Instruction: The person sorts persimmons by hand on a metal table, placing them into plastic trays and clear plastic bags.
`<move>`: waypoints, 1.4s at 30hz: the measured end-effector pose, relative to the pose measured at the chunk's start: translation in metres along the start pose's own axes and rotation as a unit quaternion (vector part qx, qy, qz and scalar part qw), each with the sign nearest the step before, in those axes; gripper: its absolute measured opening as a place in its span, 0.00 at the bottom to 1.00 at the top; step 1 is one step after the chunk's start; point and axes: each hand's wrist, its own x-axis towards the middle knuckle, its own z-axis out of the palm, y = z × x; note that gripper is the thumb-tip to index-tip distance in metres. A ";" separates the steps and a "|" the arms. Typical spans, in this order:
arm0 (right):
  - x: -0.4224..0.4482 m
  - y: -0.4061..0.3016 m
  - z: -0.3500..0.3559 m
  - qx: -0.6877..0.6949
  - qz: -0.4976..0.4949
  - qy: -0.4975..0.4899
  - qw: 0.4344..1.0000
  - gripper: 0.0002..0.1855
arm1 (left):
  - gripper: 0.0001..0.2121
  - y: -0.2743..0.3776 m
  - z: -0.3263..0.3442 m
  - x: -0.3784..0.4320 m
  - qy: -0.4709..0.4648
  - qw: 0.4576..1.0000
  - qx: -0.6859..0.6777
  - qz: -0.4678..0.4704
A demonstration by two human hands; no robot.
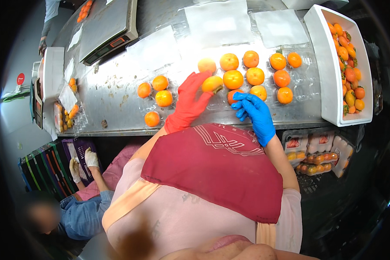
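My left hand (191, 100), in a red rubber glove, has its fingers around an orange persimmon (212, 84) whose green calyx faces down to the right. Just beyond those fingers lies another persimmon (207, 65). My right hand (255, 113), in a blue glove, has its fingers partly curled over a persimmon (233, 97) and appears to hold nothing; whether the fingertips touch the fruit is unclear. Several persimmons sit in rows in clear plastic trays (304, 87) before me. To the left, a clear tray (146, 105) bears several more.
A white foam box (318, 65) of persimmons stands at the right of the metal table (117, 125). A weighing scale (109, 32) stands at the upper left. Packed fruit sits in a crate (307, 182) below right. A co-worker's gloved hands (91, 158) are at a purple crate, lower left.
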 end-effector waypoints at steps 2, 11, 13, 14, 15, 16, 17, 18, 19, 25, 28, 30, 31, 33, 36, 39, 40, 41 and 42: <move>0.000 -0.012 0.011 0.013 -0.001 -0.012 1.000 0.21 | 0.22 0.016 0.002 -0.004 0.018 0.992 -0.115 -0.047; 0.008 -0.005 0.021 0.042 -0.091 -0.032 0.994 0.32 | 0.28 0.035 0.015 -0.004 -0.065 0.974 -0.216 0.011; 0.007 -0.002 0.021 0.046 -0.097 -0.021 0.994 0.33 | 0.29 0.034 0.017 -0.006 -0.079 0.969 -0.235 -0.021; 0.006 0.000 0.021 0.048 -0.101 -0.015 0.994 0.33 | 0.29 0.034 0.017 -0.007 -0.090 0.966 -0.239 -0.035; 0.007 0.002 0.020 0.032 -0.118 -0.015 0.992 0.33 | 0.30 0.034 0.017 -0.007 -0.101 0.964 -0.241 -0.049; 0.008 0.006 0.018 0.016 -0.136 -0.015 0.990 0.32 | 0.30 0.036 0.016 -0.006 -0.106 0.962 -0.246 -0.059; 0.008 0.007 0.018 0.001 -0.154 -0.015 0.988 0.32 | 0.30 0.040 0.015 -0.005 -0.111 0.959 -0.251 -0.069; 0.008 0.007 0.018 -0.016 -0.161 -0.008 0.987 0.31 | 0.30 0.043 0.014 -0.003 -0.116 0.956 -0.257 -0.079; 0.007 0.008 0.018 -0.032 -0.169 -0.001 0.985 0.31 | 0.30 0.046 0.013 -0.002 -0.119 0.957 -0.253 -0.082; 0.004 0.003 0.012 0.034 -0.061 0.022 0.997 0.20 | 0.31 0.059 0.015 -0.003 -0.111 0.947 -0.268 -0.141; 0.005 0.006 0.012 0.014 -0.098 0.025 0.995 0.17 | 0.32 0.055 0.016 -0.004 -0.111 0.949 -0.263 -0.136; 0.004 0.005 0.012 -0.005 -0.115 0.028 0.993 0.17 | 0.33 0.055 0.014 -0.001 -0.134 0.952 -0.227 -0.158; 0.004 0.004 0.012 -0.014 -0.123 0.028 0.992 0.17 | 0.35 0.053 0.016 -0.001 -0.131 0.950 -0.236 -0.157; 0.004 0.004 0.013 -0.009 -0.129 0.034 0.991 0.18 | 0.40 0.045 0.019 -0.003 -0.126 0.947 -0.252 -0.157; 0.005 0.008 0.013 0.018 -0.115 0.036 0.993 0.19 | 0.45 0.044 0.020 -0.001 -0.091 0.953 -0.275 -0.093; 0.006 0.007 0.010 0.001 -0.093 0.015 0.996 0.21 | 0.48 0.042 0.020 -0.002 -0.090 0.955 -0.262 -0.102; 0.006 0.007 0.010 -0.011 -0.090 0.013 0.996 0.22 | 0.48 0.042 0.019 -0.002 -0.090 0.957 -0.259 -0.096; 0.006 0.007 0.011 -0.023 -0.087 0.011 0.996 0.23 | 0.48 0.042 0.019 -0.002 -0.090 0.958 -0.256 -0.090; 0.006 0.008 0.011 -0.028 -0.074 0.010 0.997 0.24 | 0.48 0.042 0.018 -0.002 -0.090 0.960 -0.253 -0.084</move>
